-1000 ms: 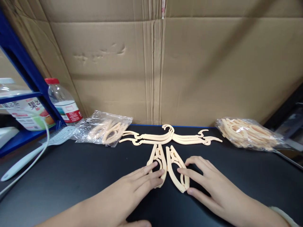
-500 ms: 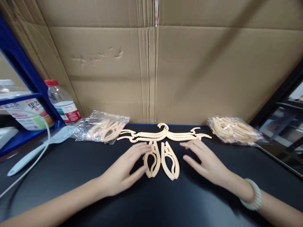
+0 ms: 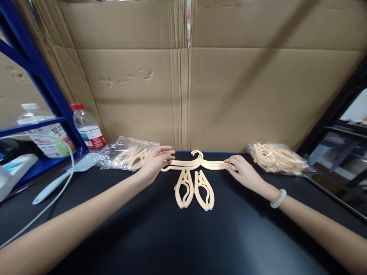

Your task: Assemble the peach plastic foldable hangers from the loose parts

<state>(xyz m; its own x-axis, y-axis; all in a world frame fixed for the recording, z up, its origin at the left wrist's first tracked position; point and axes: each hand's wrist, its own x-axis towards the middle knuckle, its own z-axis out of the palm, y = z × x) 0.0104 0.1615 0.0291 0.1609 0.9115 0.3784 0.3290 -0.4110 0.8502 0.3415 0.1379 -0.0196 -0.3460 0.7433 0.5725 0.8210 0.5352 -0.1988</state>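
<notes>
Cream folding hangers [image 3: 183, 164] lie unfolded and stacked on the black table, hooks pointing away from me. My left hand [image 3: 155, 162] is at their left end, fingers stretched out and partly covering the arm tips; contact there is unclear. At the opposite end my right hand [image 3: 243, 170] has its thumb and fingers closed around the arm tips. Two folded hangers stand out nearer me: a left one [image 3: 178, 194] and a right one [image 3: 211, 196], side by side in a V, touched by neither hand.
Clear plastic bags of folded hangers lie at the back left [image 3: 126, 152] and back right [image 3: 278, 156]. A pale blue brush [image 3: 54, 185], a white cable [image 3: 64, 179] and a red-capped bottle [image 3: 88, 128] are on the left, by a blue shelf [image 3: 57, 91]. Cardboard [image 3: 243, 95] stands behind.
Both hands have moved away from me, from beside the folded hangers to the ends of the unfolded ones. My right fingers have closed there. The camera view has tilted up slightly.
</notes>
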